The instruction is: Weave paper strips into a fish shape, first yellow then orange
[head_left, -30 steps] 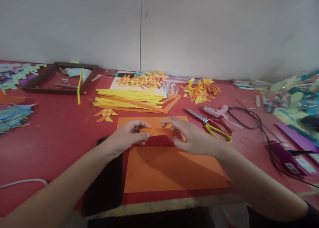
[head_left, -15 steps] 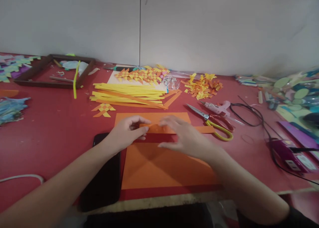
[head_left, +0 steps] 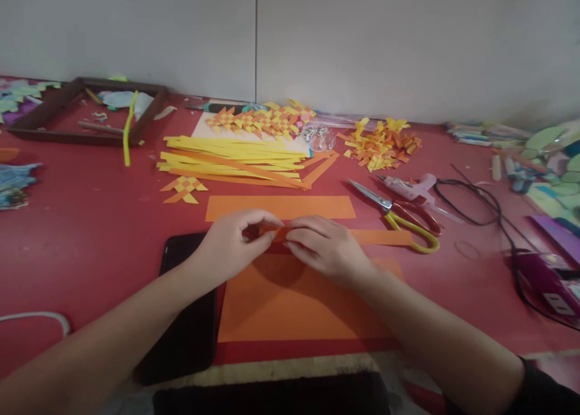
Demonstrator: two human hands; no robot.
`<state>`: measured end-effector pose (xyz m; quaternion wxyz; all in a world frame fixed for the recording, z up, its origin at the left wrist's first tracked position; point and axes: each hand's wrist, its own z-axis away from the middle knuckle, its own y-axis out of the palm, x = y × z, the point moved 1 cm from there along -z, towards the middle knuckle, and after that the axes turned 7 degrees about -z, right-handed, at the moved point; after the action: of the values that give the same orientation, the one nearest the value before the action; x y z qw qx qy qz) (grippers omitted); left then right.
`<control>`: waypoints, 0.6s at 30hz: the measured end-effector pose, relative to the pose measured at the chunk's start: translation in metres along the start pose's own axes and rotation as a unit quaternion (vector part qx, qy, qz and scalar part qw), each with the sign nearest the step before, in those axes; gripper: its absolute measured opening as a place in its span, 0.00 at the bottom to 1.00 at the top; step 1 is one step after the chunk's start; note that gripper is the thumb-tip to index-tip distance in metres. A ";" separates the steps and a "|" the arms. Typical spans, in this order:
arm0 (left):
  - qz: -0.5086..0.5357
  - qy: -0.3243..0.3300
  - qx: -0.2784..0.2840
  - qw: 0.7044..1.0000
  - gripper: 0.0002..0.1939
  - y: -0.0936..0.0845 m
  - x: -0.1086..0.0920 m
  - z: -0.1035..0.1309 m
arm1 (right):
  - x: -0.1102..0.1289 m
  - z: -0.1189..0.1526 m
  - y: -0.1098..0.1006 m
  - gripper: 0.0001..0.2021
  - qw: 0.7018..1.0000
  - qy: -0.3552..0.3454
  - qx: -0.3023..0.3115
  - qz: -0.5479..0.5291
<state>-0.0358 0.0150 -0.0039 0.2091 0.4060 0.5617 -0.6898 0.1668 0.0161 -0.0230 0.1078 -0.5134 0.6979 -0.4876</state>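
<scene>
Between my two hands is an orange paper strip (head_left: pixel 383 237), its long end reaching right to the scissors' yellow handle. My left hand (head_left: pixel 242 237) pinches the strip's left end between thumb and fingers. Close beside it, my right hand (head_left: pixel 324 246) has its fingers closed on the strip too. Below them lies a large orange sheet (head_left: pixel 294 309); beyond them is a wider orange piece (head_left: pixel 281 207). A black phone (head_left: pixel 190 318) lies partly under my left forearm.
Scissors (head_left: pixel 389 209) and a pink glue gun (head_left: pixel 412 187) lie to the right. Yellow strips (head_left: pixel 235 155), woven paper fish (head_left: pixel 185 188), folded scraps (head_left: pixel 380 143) and a dark frame (head_left: pixel 67 138) lie farther back. A purple box (head_left: pixel 546 285) with a black cable sits at right.
My right hand has closed its spread fingers and moved left against the strip, near my left fingertips. The camera view has shifted slightly.
</scene>
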 end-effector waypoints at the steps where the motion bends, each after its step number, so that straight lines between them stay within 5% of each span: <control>1: -0.005 0.008 -0.002 1.000 0.08 0.000 -0.001 0.000 | 0.000 0.001 0.000 0.07 1.000 0.003 -0.001 0.001; 9: -0.116 0.139 -0.070 0.981 0.17 0.005 -0.002 0.008 | -0.006 -0.001 -0.006 0.07 0.999 -0.021 -0.025 -0.008; 18: -0.100 0.210 -0.147 0.961 0.08 0.007 -0.003 0.008 | -0.003 -0.006 -0.007 0.07 0.998 -0.014 -0.048 -0.029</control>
<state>-0.0317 0.0049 -0.0052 0.0735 0.4480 0.7260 -0.5165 0.1690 0.0216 -0.0152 0.0790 -0.5451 0.7033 -0.4494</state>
